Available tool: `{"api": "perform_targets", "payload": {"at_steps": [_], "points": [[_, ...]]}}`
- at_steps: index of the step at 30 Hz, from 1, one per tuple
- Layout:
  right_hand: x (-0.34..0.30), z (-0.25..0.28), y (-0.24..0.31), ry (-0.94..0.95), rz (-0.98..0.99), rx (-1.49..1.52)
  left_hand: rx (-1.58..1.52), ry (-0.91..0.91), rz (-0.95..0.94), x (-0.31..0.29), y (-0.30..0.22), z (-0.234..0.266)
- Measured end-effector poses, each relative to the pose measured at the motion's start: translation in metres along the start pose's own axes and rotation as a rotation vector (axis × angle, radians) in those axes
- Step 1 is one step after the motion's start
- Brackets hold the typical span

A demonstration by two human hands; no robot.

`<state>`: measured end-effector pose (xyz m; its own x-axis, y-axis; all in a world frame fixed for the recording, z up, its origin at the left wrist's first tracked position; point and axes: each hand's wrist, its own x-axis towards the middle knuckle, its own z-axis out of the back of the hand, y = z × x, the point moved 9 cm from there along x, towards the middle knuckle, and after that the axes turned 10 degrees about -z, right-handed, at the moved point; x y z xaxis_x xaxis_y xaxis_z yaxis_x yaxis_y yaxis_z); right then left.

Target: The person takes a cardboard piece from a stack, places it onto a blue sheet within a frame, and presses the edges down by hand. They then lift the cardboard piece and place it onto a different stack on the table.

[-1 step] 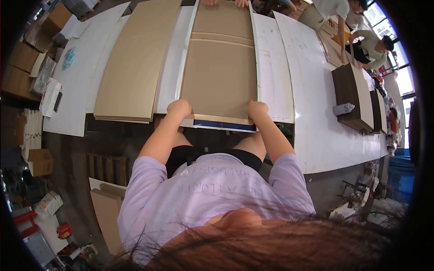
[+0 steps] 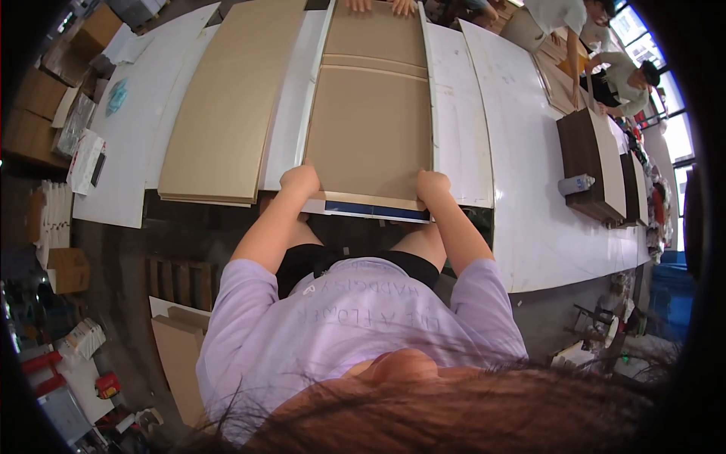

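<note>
A long brown cardboard sheet (image 2: 370, 129) lies lengthwise on a white panel on the white table (image 2: 529, 166). My left hand (image 2: 300, 180) grips its near left corner. My right hand (image 2: 432, 184) grips its near right corner. Both hands are closed over the near edge. Under that edge a dark blue strip (image 2: 374, 210) shows. At the far end, another person's hands (image 2: 378, 6) rest on the same sheet.
A stack of brown cardboard sheets (image 2: 223, 106) lies to the left. Dark brown boxes (image 2: 590, 163) and a small pale can (image 2: 576, 184) stand on the table at right. People (image 2: 620, 68) work at the far right. Cartons (image 2: 38, 113) line the left floor.
</note>
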<state>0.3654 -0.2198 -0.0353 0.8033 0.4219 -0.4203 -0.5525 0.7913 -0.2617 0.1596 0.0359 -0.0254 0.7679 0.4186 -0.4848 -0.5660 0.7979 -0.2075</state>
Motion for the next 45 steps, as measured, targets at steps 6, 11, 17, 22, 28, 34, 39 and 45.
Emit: {"api": "perform_targets", "payload": {"at_steps": [6, 11, 17, 22, 28, 34, 39, 45], "points": [[0.006, 0.011, -0.013, 0.151, 0.036, -0.02, 0.346, 0.307, -0.138, 0.022, -0.008, -0.004], [0.031, -0.014, -0.088, -0.168, -0.136, 0.937, -0.202, -0.662, -0.224, 0.029, 0.059, 0.028], [0.032, -0.05, -0.064, -0.215, 0.06, 1.102, -0.297, -0.273, -0.15, 0.061, 0.069, -0.041], [0.037, -0.055, -0.064, -0.178, 0.085, 1.134, -0.313, -0.502, -0.302, 0.061, 0.026, -0.041], [0.039, -0.048, -0.056, -0.148, 0.089, 1.203, -0.179, -0.621, -0.317, 0.045, -0.001, -0.019], [0.034, -0.037, -0.039, -0.312, -0.03, 0.974, -0.305, -0.623, -0.371, 0.053, 0.014, -0.023], [0.015, -0.007, -0.007, -0.422, -0.15, 0.4, -0.286, -0.518, -0.321, 0.059, 0.041, -0.037], [0.003, 0.011, -0.004, -0.42, -0.139, 0.425, -0.38, -0.803, -0.487, 0.014, 0.03, 0.004]]}}
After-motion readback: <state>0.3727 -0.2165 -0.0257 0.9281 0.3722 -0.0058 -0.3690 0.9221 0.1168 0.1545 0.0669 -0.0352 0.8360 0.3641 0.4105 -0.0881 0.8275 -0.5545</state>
